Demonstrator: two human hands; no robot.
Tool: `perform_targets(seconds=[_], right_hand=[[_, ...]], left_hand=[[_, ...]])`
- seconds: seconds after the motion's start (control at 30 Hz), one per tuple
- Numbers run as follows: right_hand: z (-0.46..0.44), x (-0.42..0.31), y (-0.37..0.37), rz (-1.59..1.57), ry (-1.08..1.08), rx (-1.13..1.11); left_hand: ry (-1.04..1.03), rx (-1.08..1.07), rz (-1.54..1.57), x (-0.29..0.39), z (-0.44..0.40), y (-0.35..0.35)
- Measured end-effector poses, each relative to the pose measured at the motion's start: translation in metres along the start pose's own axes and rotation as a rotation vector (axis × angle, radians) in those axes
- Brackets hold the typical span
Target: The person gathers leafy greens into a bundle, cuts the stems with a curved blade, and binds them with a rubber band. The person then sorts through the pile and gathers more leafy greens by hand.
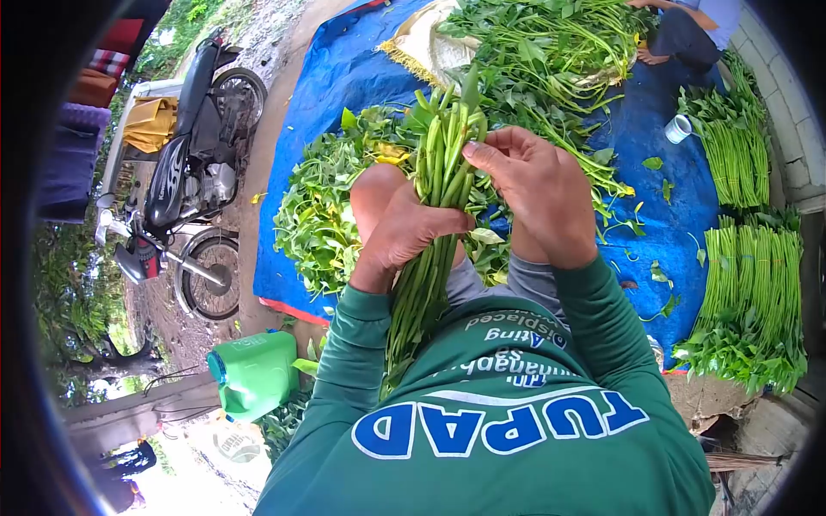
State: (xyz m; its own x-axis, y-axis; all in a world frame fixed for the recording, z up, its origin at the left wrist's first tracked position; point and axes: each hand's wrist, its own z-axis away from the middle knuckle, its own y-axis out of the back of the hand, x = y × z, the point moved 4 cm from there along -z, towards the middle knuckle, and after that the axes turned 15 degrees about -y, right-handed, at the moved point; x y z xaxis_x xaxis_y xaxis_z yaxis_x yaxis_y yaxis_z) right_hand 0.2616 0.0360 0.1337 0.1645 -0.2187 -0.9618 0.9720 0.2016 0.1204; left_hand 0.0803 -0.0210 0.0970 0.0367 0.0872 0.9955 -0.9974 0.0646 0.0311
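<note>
My left hand is wrapped round a thick bunch of green leafy stems, which look like water spinach. The stem ends point up and away from me, and the lower stems run down along my left forearm towards my lap. At the upper right side of the bunch, my right hand has its thumb and forefinger pinched on a stem that bends over there. The palm side of the right hand is partly hidden. Loose leaves and cut greens lie beyond my left knee.
A blue tarp bears a large heap of stems. Tied bundles stand along the right edge, near a white cup. Another person sits at the upper right. A green jug and a motorcycle are at left.
</note>
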Motion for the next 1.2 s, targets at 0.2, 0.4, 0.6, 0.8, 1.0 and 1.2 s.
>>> perform_targets(seconds=[0.2, 0.4, 0.6, 0.8, 1.0, 1.2], right_hand=[[-0.014, 0.017, -0.018, -0.069, 0.649, 0.061], [-0.034, 0.031, -0.003, -0.473, 0.302, -0.037], [-0.028, 0.045, -0.031, -0.149, -0.059, -0.204], [-0.029, 0.030, -0.030, -0.143, 0.387, -0.160], [-0.022, 0.028, -0.018, -0.594, 0.006, -0.264], [-0.039, 0.009, -0.059, -0.568, 0.112, -0.449]], left_hand=[[-0.018, -0.074, -0.013, 0.002, -0.006, -0.008], [0.041, -0.021, 0.202, -0.002, 0.001, 0.012], [0.030, 0.036, 0.107, -0.004, -0.003, 0.013], [0.028, -0.015, 0.033, -0.005, -0.006, 0.010], [0.002, 0.052, 0.154, 0.010, 0.005, 0.028], [0.054, -0.231, 0.217, 0.007, -0.008, 0.018]])
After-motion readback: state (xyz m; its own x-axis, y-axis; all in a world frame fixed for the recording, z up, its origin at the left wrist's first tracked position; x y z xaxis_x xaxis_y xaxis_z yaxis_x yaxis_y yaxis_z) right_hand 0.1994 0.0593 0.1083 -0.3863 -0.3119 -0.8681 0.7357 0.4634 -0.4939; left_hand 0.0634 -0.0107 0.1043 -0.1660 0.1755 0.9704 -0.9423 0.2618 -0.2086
